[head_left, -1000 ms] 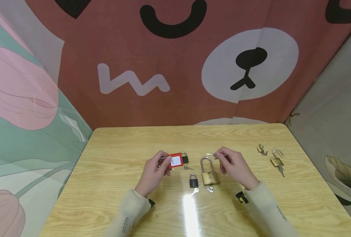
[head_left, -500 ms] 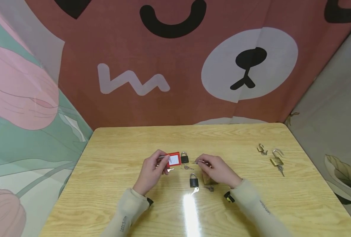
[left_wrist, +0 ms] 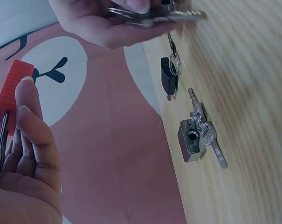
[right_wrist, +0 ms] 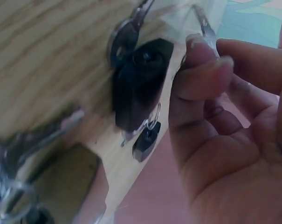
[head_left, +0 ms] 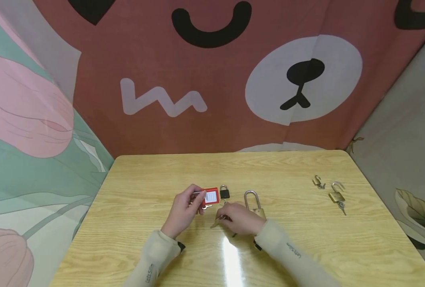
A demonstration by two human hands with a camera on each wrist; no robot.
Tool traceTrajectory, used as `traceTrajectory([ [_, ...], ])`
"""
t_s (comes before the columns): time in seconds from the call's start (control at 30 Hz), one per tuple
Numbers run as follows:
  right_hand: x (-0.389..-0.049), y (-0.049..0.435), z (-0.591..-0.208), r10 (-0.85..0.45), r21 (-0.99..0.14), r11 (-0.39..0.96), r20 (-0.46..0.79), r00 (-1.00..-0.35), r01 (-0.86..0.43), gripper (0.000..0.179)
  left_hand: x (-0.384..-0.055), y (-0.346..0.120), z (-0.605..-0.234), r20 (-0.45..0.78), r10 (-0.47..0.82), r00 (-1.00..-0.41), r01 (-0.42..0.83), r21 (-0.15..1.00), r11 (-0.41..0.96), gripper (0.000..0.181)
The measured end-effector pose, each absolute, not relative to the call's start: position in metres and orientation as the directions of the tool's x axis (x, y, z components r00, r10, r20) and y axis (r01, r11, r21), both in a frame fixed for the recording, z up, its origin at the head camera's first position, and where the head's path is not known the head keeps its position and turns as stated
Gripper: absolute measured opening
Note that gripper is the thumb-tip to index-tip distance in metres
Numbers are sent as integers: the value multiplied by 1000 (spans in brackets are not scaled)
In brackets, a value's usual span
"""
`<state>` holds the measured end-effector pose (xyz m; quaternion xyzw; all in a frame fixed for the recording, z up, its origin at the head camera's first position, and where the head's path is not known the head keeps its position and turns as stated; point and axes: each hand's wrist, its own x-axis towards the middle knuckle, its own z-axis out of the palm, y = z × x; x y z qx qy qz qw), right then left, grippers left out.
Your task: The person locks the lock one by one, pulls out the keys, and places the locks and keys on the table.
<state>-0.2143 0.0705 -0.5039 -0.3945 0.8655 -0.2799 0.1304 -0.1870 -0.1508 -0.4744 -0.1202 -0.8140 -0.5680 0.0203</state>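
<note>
My left hand (head_left: 183, 211) grips a red padlock (head_left: 211, 196) with a white label; its metal shackle (left_wrist: 3, 135) shows in the left wrist view. Just below that padlock is a small key (head_left: 206, 207); whether it is held or lying, I cannot tell. Between thumb and fingers, my right hand (head_left: 242, 218) pinches metal keys (left_wrist: 187, 16) above the table. It hides the nearer black padlock in the head view, though the right wrist view shows this black padlock (right_wrist: 141, 84) with a key (right_wrist: 124, 42) beside it. Partly behind my right hand lies the large brass padlock (head_left: 259, 212).
Another black padlock (head_left: 224, 193) lies just beyond the red one, a key ring (head_left: 222, 202) in front of it. At the table's right are a small brass padlock (head_left: 317, 181) and a bigger one (head_left: 337, 197), shackles raised, keys by them. A printed cloth (head_left: 226, 131) hangs behind.
My right hand has moved left and nearer with the keys, from beside the large brass padlock to over the nearer black padlock. My left hand keeps the red padlock nearly in place.
</note>
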Motion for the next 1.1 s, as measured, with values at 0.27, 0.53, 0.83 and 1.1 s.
traceTrajectory([
  [0.27, -212, 67, -508, -740, -581, 563, -36, -672, -588, 13, -187, -152, -478, 172, 179, -969, 224, 916, 331, 23],
  [0.53, -216, 76, -483, -595, -695, 496, 165, -787, -520, 25, -187, -152, -478, 137, 183, -974, 192, 924, 329, 24],
  [0.83, -213, 78, -469, -603, -684, 346, 363, -711, -643, 54, -187, -149, -484, 108, 216, -970, 170, 940, 295, 24],
  [1.1, -212, 76, -478, -598, -592, 452, 354, -719, -667, 45, -186, -157, -495, -13, 310, -951, 120, 906, 407, 28],
])
